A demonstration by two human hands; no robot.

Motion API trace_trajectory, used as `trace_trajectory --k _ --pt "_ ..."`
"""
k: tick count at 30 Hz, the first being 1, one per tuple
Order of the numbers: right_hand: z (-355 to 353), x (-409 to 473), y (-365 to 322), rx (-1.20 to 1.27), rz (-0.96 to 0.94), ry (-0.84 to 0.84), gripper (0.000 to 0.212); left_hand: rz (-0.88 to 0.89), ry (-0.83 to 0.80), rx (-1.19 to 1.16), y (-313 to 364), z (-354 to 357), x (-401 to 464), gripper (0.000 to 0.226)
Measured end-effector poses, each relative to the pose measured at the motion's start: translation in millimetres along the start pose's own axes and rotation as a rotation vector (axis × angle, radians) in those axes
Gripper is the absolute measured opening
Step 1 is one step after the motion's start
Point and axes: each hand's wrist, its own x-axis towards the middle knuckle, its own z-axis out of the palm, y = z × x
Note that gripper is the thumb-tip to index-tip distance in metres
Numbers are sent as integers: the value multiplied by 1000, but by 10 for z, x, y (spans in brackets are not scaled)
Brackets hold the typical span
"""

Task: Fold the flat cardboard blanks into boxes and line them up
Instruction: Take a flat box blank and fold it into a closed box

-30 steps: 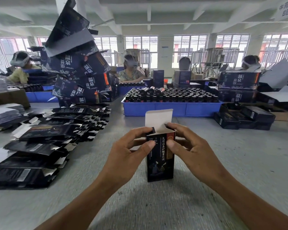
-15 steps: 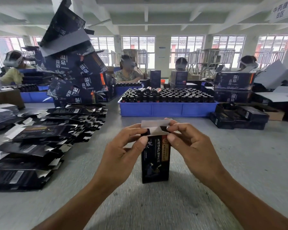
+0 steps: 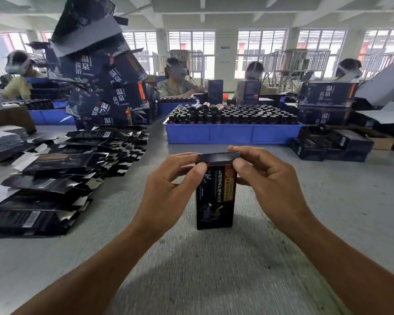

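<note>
Flat cardboard blanks (image 3: 55, 169), dark and printed, lie heaped across the grey bench (image 3: 328, 201) well to the left, while one tall dark printed carton (image 3: 215, 196) stands upright, long axis vertical, between the hands. Left hand (image 3: 166, 189) and right hand (image 3: 264, 187) pinch its top flap (image 3: 218, 157) from either side, equally near, apparently tucking it down.

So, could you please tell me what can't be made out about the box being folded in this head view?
- Top flap of the box: whether its tuck tab is fully seated, hidden by the left hand and right hand.
- Box back and bottom closure: face away from the camera.
- Small print on the box front: too small.
</note>
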Motion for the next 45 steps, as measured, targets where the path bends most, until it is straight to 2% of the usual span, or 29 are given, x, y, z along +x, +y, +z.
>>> trace_trajectory --k 3,7,10,14,21,32,39,45 --pt "-5 2 0 -10 2 16 23 -29 31 -24 28 15 -1 37" --pt "-9 -7 -6 -22 -9 12 22 -41 46 -76 39 16 12 30" --pt "-10 -8 -14 -34 -29 9 23 -25 16 -57 40 4 1 39" --pt "-11 -7 -12 -64 -50 3 22 2 15 64 39 11 -13 31" --pt "-43 -4 -9 -299 -125 -7 18 -18 46 45 40 19 19 21" --pt "-33 0 -10 -308 -122 0 18 -23 80 42 63 56 43 22" --pt "-39 0 -13 -361 -166 -5 20 34 93 96 87 56 47 17" --pt "-55 25 -4 -523 -365 -1 15 253 67 291 50 -10 70 13"
